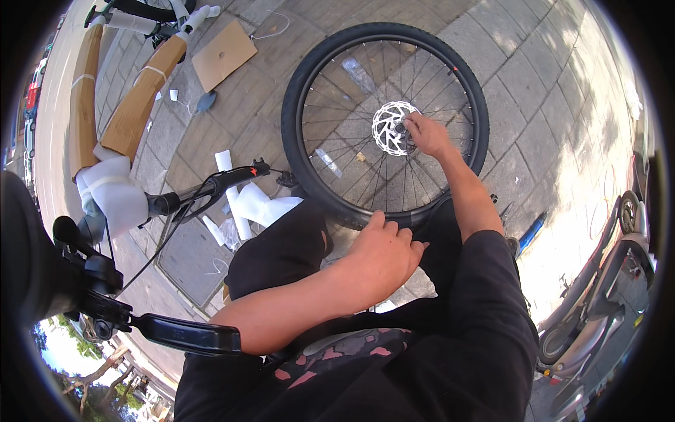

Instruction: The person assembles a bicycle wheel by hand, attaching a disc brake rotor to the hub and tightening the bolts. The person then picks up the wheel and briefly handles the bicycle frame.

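A bicycle wheel [484,112] with a black tyre stands in front of my knees, its near edge between my legs. At its middle is a silver brake disc [384,133] around the black hub [399,128]. The fingers of my right hand [429,136] are pinched together at the hub's end; whatever is between the fingertips is too small to tell. My left hand [383,261] lies over the wheel's near edge with its fingers curled around the tyre. Its fingertips are partly hidden.
At left, a bicycle frame has white foam [116,193] and cardboard wrapping [144,98]. A black brake lever [186,333] juts out beside my left arm. White foam pieces [256,204] and a cardboard sheet [223,55] lie on the paving. A blue tool [532,231] and a parked scooter [598,302] are at right.
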The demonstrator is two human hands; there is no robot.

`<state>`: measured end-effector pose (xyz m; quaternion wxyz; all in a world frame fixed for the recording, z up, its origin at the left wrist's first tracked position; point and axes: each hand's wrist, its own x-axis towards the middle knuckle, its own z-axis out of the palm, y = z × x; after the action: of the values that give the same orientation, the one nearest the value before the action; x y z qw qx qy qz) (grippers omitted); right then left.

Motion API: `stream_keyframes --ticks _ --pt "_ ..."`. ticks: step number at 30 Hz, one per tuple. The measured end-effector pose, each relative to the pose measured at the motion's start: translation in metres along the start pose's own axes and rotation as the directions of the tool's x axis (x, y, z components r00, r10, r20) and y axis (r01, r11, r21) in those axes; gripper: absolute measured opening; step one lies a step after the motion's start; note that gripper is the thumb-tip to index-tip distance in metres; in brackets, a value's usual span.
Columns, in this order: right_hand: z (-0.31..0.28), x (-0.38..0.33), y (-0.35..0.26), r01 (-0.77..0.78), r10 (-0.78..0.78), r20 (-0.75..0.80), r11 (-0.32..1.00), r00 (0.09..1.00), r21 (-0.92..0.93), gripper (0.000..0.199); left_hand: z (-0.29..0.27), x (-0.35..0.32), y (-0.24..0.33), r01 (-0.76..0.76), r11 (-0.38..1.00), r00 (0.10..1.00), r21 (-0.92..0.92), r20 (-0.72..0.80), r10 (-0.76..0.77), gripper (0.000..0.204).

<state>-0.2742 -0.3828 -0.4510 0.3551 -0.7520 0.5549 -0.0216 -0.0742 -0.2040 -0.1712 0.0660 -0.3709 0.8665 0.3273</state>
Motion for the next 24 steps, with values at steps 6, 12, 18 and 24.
stream_keyframes --ticks 6,12,18,24 --pt "0.067 -0.012 -0.012 -0.325 0.462 -0.263 0.841 0.847 0.433 0.04 -0.003 -0.001 0.0 -0.014 1.0 1.0 0.015 -0.026 0.014 0.024" --pt "0.1 0.002 -0.05 -0.432 0.754 -0.367 0.628 0.545 0.647 0.041 -0.009 0.001 0.001 -0.01 1.0 1.0 0.023 0.016 0.01 0.021" --pt "0.091 -0.002 -0.062 -0.438 0.752 -0.372 0.633 0.544 0.638 0.043 -0.003 -0.001 0.001 -0.024 1.0 0.998 -0.001 -0.053 0.024 0.018" --pt "0.084 -0.009 -0.039 -0.384 0.658 -0.4 0.722 0.638 0.576 0.04 0.004 -0.002 -0.001 -0.002 1.0 1.0 0.031 0.008 0.002 0.02"
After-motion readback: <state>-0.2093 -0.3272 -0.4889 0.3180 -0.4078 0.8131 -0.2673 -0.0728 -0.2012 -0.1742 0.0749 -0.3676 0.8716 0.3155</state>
